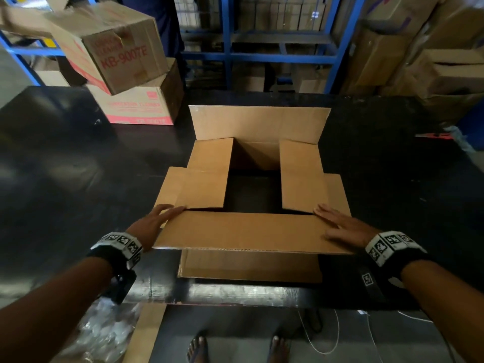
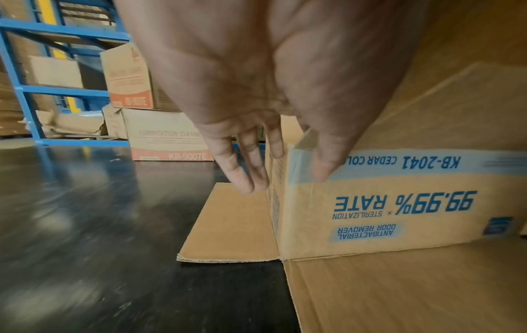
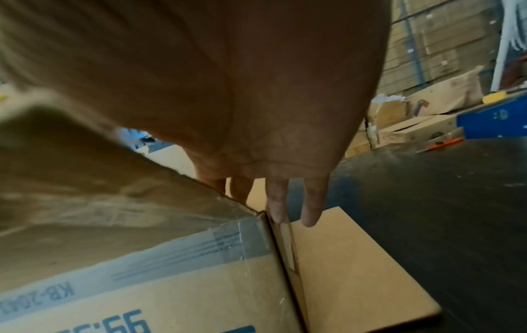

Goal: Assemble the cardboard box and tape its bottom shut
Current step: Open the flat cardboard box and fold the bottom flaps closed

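Observation:
A brown cardboard box (image 1: 256,158) stands on the black table (image 1: 78,166) with its flaps facing up. Its two short flaps are folded inward, the far long flap (image 1: 259,124) stands up and the near long flap (image 1: 243,233) lies outward toward me. My left hand (image 1: 154,221) lies flat with straight fingers at the near flap's left end. My right hand (image 1: 340,224) lies flat on the flap's right end. The left wrist view shows my left hand (image 2: 256,157) against the box corner, beside blue print on the box wall (image 2: 399,202). In the right wrist view my right hand's fingers (image 3: 278,202) reach the other corner.
Two printed cartons (image 1: 131,74) are stacked at the table's far left. An orange cutter (image 1: 434,136) lies at the far right. Blue racking (image 1: 262,53) and more cartons stand behind. A flat cardboard sheet (image 1: 146,336) and clear plastic lie on the floor by my feet.

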A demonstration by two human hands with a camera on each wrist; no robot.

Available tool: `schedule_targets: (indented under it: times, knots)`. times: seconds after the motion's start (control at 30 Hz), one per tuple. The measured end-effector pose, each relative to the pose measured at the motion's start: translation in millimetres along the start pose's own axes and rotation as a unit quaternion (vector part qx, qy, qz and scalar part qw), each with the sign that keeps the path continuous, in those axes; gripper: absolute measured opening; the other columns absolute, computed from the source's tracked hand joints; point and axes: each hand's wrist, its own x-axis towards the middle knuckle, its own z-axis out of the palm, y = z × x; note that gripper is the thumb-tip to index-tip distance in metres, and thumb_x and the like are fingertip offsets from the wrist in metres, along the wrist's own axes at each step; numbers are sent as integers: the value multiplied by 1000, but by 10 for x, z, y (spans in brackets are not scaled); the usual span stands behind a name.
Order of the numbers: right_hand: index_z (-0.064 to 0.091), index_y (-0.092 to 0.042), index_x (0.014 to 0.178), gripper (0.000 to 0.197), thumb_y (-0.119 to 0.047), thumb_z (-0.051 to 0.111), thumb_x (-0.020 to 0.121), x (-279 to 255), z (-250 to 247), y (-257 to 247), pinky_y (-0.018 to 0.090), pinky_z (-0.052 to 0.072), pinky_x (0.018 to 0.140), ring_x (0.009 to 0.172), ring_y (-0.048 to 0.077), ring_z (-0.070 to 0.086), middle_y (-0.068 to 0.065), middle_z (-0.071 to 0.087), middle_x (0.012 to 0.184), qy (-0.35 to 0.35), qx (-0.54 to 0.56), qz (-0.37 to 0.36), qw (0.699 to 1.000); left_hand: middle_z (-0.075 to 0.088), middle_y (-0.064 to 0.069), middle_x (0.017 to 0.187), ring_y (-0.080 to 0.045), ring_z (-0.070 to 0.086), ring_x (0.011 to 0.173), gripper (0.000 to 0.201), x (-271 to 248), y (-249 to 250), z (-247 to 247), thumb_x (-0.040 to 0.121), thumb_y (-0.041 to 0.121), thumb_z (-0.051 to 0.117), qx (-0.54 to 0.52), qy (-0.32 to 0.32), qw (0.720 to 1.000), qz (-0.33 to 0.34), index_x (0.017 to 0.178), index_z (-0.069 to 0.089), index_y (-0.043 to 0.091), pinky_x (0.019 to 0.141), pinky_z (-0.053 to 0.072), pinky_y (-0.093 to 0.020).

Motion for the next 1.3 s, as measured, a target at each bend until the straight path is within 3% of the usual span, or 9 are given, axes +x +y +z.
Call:
schedule_targets:
  times: [0.1,0.3,0.4,0.47,0.53,0.67,0.87,1.2,1.3]
  knots:
    - [35,-41,146,57,-11,41,97,45,-127,13,43,14,117,149,18,13,-17,12,161,-22,64,15,998,18,1,163,-34,54,129,104,130,-72,-13,85,4,74,15,-12,1000,15,154,16,54,101,52,-46]
    - [36,-40,144,83,18,41,85,40,-185,266,27,10,112,144,5,5,-18,6,159,-21,37,-32,999,21,9,159,-33,51,132,91,199,-185,-19,82,18,82,-40,6,998,54,152,33,51,102,51,-46]
    - [56,-34,135,48,-21,67,90,74,-79,308,31,19,115,144,5,10,-15,11,159,42,121,-51,990,35,12,146,-27,54,128,56,192,-73,-22,88,43,74,-145,56,988,24,139,52,41,104,48,-41]
    - [71,-27,113,66,-74,69,66,151,10,264,38,31,113,138,14,37,-11,43,146,120,226,-12,967,52,9,135,-20,58,120,59,227,92,-30,83,72,63,-271,102,955,-61,125,59,32,102,47,-39]
    - [72,-23,98,80,-89,60,55,283,93,175,38,43,102,114,12,58,-13,63,117,198,304,14,932,64,2,127,-21,63,112,54,326,241,-50,82,71,65,-335,143,924,-121,115,61,28,95,48,-39]
    - [56,-23,127,60,-62,62,82,576,172,-19,41,47,95,118,27,59,3,64,124,315,309,71,895,63,-10,132,-32,66,111,80,593,341,-26,71,80,55,-326,186,909,-180,131,56,26,96,52,-46]
    - [15,-26,156,101,-62,68,78,814,199,-241,44,35,109,136,34,42,7,38,154,292,275,172,900,38,-21,160,-44,43,142,96,894,596,81,94,56,61,-289,118,918,-243,163,6,21,117,36,-53]
    - [17,-35,153,95,-61,69,78,539,466,-185,49,36,108,132,34,45,6,44,149,293,277,181,897,25,-19,165,-45,39,144,110,528,720,229,86,64,65,-255,105,925,-261,163,1,17,117,35,-57]
    - [17,-37,153,95,-61,68,77,539,471,-212,53,37,108,131,35,45,6,43,148,292,286,189,893,29,-15,160,-41,37,141,102,483,917,175,86,56,71,-164,227,941,-188,161,15,18,114,34,-58]
